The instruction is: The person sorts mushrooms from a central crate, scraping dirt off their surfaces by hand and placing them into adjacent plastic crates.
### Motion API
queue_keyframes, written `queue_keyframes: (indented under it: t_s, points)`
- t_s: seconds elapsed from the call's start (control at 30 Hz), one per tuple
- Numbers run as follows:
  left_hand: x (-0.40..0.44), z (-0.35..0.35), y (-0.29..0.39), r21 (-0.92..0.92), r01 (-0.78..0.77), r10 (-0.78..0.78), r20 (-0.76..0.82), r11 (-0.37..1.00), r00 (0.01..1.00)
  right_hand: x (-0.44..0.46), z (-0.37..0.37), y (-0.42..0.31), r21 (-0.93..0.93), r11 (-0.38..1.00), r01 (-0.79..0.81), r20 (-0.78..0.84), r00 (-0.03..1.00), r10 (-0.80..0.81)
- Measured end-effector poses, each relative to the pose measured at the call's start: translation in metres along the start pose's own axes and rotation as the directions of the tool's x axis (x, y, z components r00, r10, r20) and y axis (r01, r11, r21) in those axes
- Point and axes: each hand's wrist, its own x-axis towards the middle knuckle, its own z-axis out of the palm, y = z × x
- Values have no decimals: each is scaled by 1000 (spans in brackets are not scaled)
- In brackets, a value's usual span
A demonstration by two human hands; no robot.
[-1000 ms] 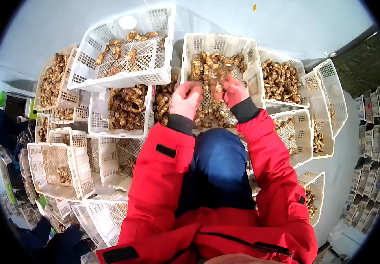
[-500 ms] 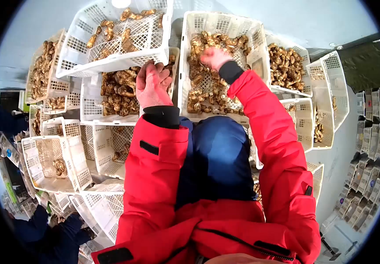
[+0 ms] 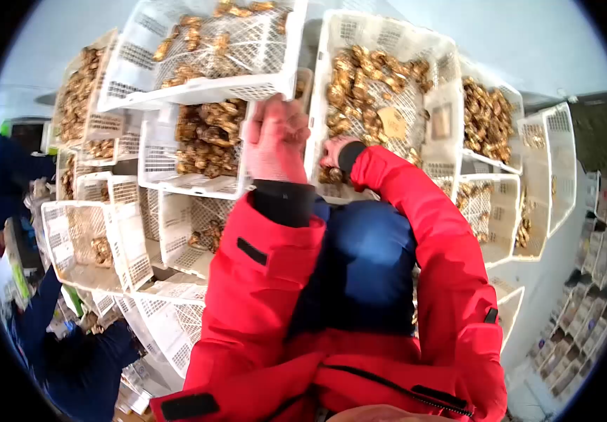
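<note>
Left hand curled, any hold unclear, near a sparsely filled crate; right hand beside mushrooms, grip hidden, inside a half-bare mesh crate.

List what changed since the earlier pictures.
The right hand has drawn back toward the wearer, to the near left corner of the middle crate. The left hand has shifted left, off that crate's edge. Neither grip's contents can be made out. The surrounding crates kept their arrangement.
</note>
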Motion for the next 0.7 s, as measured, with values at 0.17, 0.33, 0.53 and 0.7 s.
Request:
queue_keyframes:
  t_s: [0.17, 0.33, 0.53, 0.7]
  points:
    - [-4, 7, 0, -14, 98, -99, -56, 995, 994, 35, 2, 30, 135, 990, 29, 164, 985, -51]
    - [-3, 7, -3, -33, 105, -106, -43, 994, 993, 3, -14, 12, 327, 940, -95, 155, 987, 46]
    - [0, 6, -3, -52, 96, -99, -72, 994, 992, -12, -12, 5, 287, 953, -95, 114, 991, 65]
    - [2, 1, -7, -45, 119, -119, -2, 992, 993, -29, -14, 14, 185, 973, -136, -71, 986, 151]
